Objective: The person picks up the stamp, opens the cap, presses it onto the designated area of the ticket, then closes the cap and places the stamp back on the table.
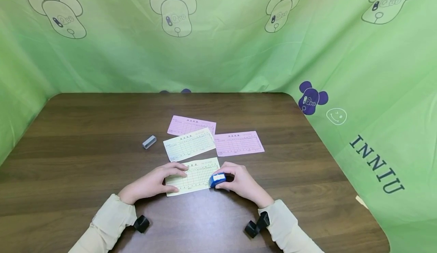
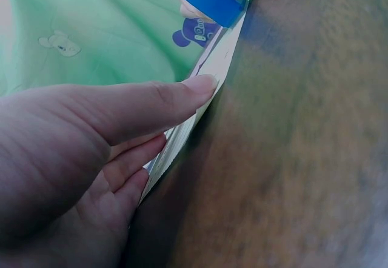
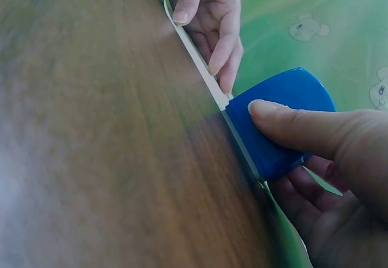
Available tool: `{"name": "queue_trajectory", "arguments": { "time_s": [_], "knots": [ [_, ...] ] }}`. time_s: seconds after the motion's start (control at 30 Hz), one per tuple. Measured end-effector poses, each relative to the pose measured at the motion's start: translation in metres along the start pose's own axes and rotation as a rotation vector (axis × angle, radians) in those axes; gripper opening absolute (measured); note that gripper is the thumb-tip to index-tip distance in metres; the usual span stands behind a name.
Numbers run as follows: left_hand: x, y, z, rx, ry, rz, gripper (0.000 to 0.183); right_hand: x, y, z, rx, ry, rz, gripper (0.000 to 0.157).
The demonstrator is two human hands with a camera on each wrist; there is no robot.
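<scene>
On the bench (image 1: 85, 150) we see a grey block (image 1: 149, 142) at ten o'clock from the yellow slip (image 1: 197, 176); the left hand (image 1: 157, 181), fingers spread, touches the slip at nine; at its three o'clock edge is a blue stamp-like tool (image 1: 217, 179), pinched by the right hand (image 1: 244, 183).

Head: high, downward; wrist views: close; shared tabletop (image 1: 85, 143).

A brown table (image 1: 85, 150) carries four printed slips (image 1: 194, 177) and a grey block (image 1: 149, 142).
</scene>
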State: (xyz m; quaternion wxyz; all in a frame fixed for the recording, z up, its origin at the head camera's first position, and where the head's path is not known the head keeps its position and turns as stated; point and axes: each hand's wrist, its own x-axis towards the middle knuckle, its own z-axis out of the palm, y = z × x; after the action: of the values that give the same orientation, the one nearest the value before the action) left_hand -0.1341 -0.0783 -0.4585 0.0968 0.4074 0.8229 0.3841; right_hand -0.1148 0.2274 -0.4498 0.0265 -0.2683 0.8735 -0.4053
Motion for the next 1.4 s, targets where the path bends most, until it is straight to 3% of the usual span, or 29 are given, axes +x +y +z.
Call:
{"name": "queue_trajectory", "arguments": {
  "time_s": [0.3, 1.4],
  "knots": [
    [-0.0006, -0.0006, -0.0011, 0.028, 0.014, 0.025, 0.038, -0.0003, -0.0001, 0.0001, -0.004, 0.008, -0.008, 0.022],
    [0.0008, -0.0013, -0.0014, 0.025, 0.005, 0.011, 0.037, -0.0011, -0.0012, -0.0008, 0.028, -0.008, 0.041, 0.02]
  ]
}}
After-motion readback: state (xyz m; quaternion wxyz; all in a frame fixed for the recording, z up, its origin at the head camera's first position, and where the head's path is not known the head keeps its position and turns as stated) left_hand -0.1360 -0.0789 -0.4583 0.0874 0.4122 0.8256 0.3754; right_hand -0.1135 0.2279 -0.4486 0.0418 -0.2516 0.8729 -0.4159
